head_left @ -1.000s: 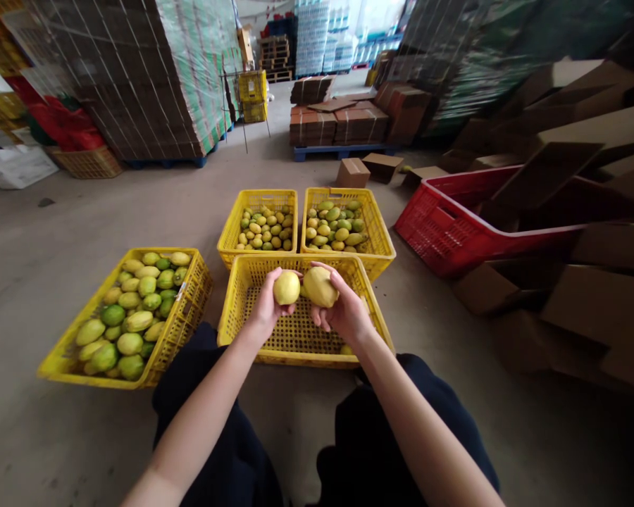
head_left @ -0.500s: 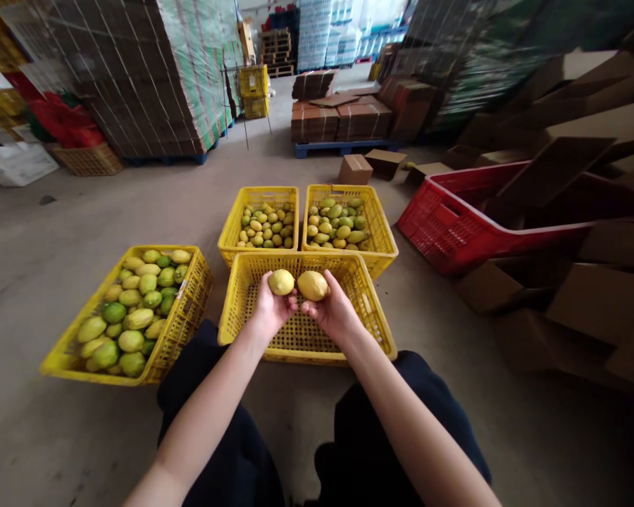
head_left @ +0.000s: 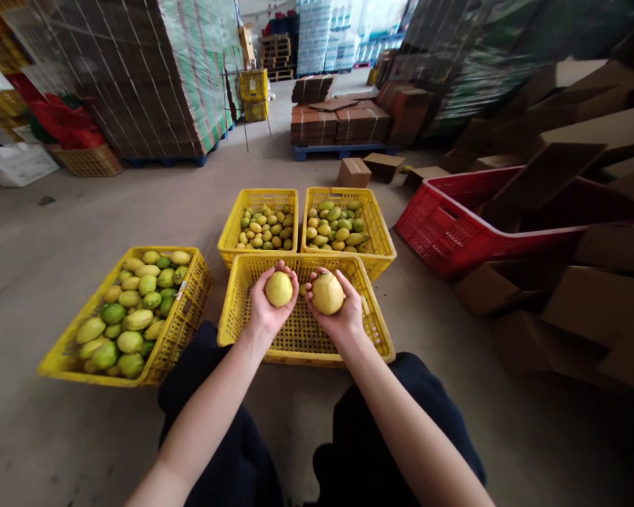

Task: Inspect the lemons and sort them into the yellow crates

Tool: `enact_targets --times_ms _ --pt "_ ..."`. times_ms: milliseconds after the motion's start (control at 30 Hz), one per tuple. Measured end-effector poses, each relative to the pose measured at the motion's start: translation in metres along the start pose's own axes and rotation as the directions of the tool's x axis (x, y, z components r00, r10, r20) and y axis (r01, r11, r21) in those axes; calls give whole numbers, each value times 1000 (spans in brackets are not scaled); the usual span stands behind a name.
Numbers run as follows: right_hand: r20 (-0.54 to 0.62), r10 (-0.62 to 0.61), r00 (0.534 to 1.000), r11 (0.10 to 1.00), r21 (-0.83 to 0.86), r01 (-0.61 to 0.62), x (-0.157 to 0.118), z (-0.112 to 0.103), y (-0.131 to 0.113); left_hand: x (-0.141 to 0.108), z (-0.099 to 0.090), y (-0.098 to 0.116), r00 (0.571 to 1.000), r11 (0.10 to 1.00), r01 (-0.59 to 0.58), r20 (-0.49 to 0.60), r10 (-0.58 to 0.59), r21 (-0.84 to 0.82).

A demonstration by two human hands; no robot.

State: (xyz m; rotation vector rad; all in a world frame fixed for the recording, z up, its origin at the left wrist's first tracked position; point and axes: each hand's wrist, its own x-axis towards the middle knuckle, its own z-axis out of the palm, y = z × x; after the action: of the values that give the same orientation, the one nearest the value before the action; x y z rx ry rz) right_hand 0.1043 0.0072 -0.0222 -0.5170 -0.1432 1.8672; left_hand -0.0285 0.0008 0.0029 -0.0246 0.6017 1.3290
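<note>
My left hand [head_left: 267,310] cups a pale yellow lemon [head_left: 279,289], its fingers curled round the far side. In my right hand [head_left: 347,313] rests a slightly larger yellow lemon [head_left: 327,293], gripped between thumb and fingers. Both hands hover side by side, palms up, over a yellow plastic crate [head_left: 306,358] whose slotted floor shows below them. A small yellow patch appears between the hands, partly hidden by the right fingers; I cannot tell what it is.
Two yellow crates [head_left: 258,190] of smaller yellow-green lemons stand behind. To the left, another crate [head_left: 205,289] holds yellow and green lemons [head_left: 138,320]. On the right are a red crate [head_left: 444,236] and a heap of cardboard boxes [head_left: 602,296]. Wrapped pallet stacks [head_left: 132,77] stand farther back.
Both lemons have been turned in the hands, so a rounder end of each faces me. My hands have moved slightly apart, and the right lemon sits a little lower and farther right.
</note>
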Motion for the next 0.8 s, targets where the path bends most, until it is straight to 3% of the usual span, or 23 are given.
enact_targets --times_ms 200,500,667,800 --pt "-64 25 998 999 27 -24 1 4 6 3 -5 -5 996 996 -87 9 86 11" --pt "-70 -13 997 998 63 18 9 3 14 5 -5 -6 996 995 -90 7 91 -32" --pt "-130 -11 991 995 95 23 8 2 10 6 -8 -8 999 997 -40 21 41 -59" --pt "-206 -51 977 989 126 78 5 -3 -2 3 -16 -9 1000 1000 -24 6 24 8"
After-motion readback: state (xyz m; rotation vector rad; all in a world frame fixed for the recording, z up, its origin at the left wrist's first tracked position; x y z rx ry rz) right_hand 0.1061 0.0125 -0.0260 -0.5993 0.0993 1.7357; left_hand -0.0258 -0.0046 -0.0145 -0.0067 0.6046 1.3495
